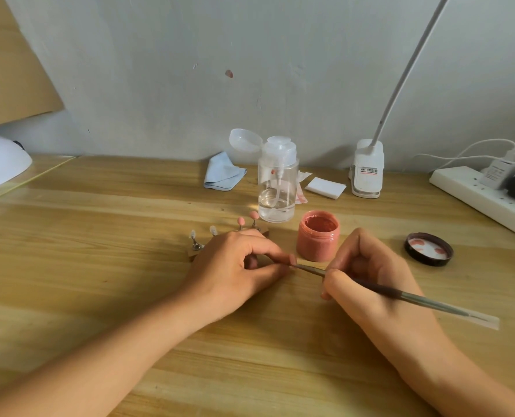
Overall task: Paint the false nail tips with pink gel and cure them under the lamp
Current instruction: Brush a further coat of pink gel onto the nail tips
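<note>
- Curing lamp sitting at the far left edge of the table, well apart from the work.
- Stand sitting mid-table, partly hiding behind the left hand. It is carrying two clear tips on its left and two pink ones on its right.
- Left hand resting on the table, thumb and forefinger pinching one nail tip that is pointing right. The tip is looking pink, but I cannot tell how fully it is coated.
- Brush running long-axis from lower right up to the left, its working end meeting the held tip.
- Right hand lying just right of the tip, fingers curling round the brush and pinching it near the front. The tip is therefore lying left of those fingers, and the stroke probably runs along the brush line.
- Open gel jar standing just behind the gap between the hands, with nothing blocking a reload. Pump bottle standing behind the jar.
- Jar lid lying further right, inside up.
</note>
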`<action>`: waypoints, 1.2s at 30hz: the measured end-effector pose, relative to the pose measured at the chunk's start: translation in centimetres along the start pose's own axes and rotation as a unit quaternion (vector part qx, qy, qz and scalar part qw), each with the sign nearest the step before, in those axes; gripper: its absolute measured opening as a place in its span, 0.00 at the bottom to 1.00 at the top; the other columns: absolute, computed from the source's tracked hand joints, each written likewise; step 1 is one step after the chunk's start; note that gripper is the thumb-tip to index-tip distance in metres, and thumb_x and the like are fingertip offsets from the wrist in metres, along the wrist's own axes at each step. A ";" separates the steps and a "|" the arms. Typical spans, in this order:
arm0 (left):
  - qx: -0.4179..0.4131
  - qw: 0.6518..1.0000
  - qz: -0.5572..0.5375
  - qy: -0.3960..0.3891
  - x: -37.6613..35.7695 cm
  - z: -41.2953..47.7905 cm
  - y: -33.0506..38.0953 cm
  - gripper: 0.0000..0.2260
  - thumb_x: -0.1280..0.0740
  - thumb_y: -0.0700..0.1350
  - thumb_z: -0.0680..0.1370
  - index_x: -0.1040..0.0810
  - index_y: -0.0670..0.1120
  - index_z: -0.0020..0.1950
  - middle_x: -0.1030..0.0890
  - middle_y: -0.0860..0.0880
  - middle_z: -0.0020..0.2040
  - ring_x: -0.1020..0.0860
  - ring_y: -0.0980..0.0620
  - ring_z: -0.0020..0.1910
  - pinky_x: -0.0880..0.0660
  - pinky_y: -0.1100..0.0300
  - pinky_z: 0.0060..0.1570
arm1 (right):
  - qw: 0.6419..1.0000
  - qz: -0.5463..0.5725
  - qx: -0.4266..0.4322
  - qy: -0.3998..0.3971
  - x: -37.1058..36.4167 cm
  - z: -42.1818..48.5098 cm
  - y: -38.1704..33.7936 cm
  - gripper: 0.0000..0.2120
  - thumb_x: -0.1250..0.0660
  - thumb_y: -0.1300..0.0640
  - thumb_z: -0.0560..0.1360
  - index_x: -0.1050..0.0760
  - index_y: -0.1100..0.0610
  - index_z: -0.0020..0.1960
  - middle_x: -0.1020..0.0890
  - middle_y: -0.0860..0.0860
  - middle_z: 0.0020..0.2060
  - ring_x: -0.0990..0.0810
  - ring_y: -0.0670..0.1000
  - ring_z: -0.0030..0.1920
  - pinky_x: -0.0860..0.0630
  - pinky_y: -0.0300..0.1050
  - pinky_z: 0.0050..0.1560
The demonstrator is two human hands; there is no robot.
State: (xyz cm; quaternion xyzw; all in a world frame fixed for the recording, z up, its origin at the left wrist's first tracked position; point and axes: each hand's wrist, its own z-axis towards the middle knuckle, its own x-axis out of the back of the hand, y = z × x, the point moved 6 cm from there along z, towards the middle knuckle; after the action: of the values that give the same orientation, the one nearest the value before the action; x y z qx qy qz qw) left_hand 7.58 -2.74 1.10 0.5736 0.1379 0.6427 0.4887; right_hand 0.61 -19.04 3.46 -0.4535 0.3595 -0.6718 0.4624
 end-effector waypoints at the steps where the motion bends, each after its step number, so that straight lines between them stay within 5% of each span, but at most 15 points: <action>1: -0.001 1.000 0.001 -0.001 0.0 0.0 0.0 0.05 0.24 0.47 0.72 0.13 0.55 0.46 0.22 0.62 0.37 0.31 0.59 0.32 0.35 0.62 0.35 | 1.000 -0.005 -0.001 -0.002 0.0 0.0 0.0 0.09 0.35 0.58 0.63 0.31 0.62 0.39 0.25 0.67 0.33 0.31 0.57 0.31 0.36 0.43 0.31; 20: 0.001 1.000 0.004 0.004 0.1 -0.1 0.2 0.04 0.24 0.48 0.72 0.13 0.54 0.46 0.22 0.57 0.37 0.31 0.58 0.32 0.34 0.60 0.35 | 1.000 -0.004 0.002 -0.008 -0.1 -0.1 0.0 0.09 0.35 0.57 0.63 0.31 0.61 0.38 0.26 0.64 0.31 0.31 0.51 0.31 0.36 0.41 0.30; 26: -0.018 0.999 0.029 0.013 0.1 -0.5 0.7 0.03 0.24 0.48 0.72 0.14 0.55 0.44 0.19 0.55 0.40 0.29 0.59 0.29 0.32 0.60 0.35 | 0.994 0.101 0.004 0.044 1.2 0.3 0.4 0.08 0.32 0.64 0.71 0.31 0.59 0.37 0.26 0.64 0.29 0.28 0.62 0.33 0.30 0.52 0.38; 29: -0.055 0.996 0.034 0.069 0.9 -0.8 1.7 0.07 0.24 0.43 0.72 0.15 0.56 0.43 0.22 0.62 0.36 0.32 0.57 0.28 0.27 0.58 0.42 | 0.988 0.140 -0.001 0.069 1.7 0.7 0.9 0.10 0.36 0.70 0.73 0.33 0.60 0.36 0.25 0.58 0.25 0.29 0.55 0.27 0.28 0.56 0.44; 32: -0.075 0.982 0.006 0.176 3.8 -0.7 2.5 0.09 0.26 0.42 0.71 0.17 0.57 0.42 0.18 0.64 0.40 0.35 0.58 0.26 0.36 0.67 0.29 | 0.983 0.171 0.001 0.066 1.7 0.7 0.9 0.05 0.37 0.65 0.67 0.34 0.62 0.36 0.24 0.59 0.24 0.31 0.49 0.23 0.30 0.42 0.30; 36: -0.023 0.969 -0.080 0.234 8.0 0.3 0.7 0.05 0.27 0.43 0.72 0.18 0.53 0.42 0.16 0.61 0.40 0.36 0.59 0.26 0.37 0.69 0.29 | 0.986 0.159 -0.001 0.052 1.5 0.8 1.0 0.10 0.35 0.71 0.71 0.34 0.63 0.35 0.25 0.59 0.24 0.31 0.49 0.23 0.34 0.36 0.23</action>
State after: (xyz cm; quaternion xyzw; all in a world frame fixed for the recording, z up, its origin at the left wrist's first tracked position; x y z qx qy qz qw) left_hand 8.55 3.09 6.52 0.3828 0.2790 0.7208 0.5061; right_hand 1.48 -20.79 3.21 -0.3557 0.4509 -0.6119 0.5438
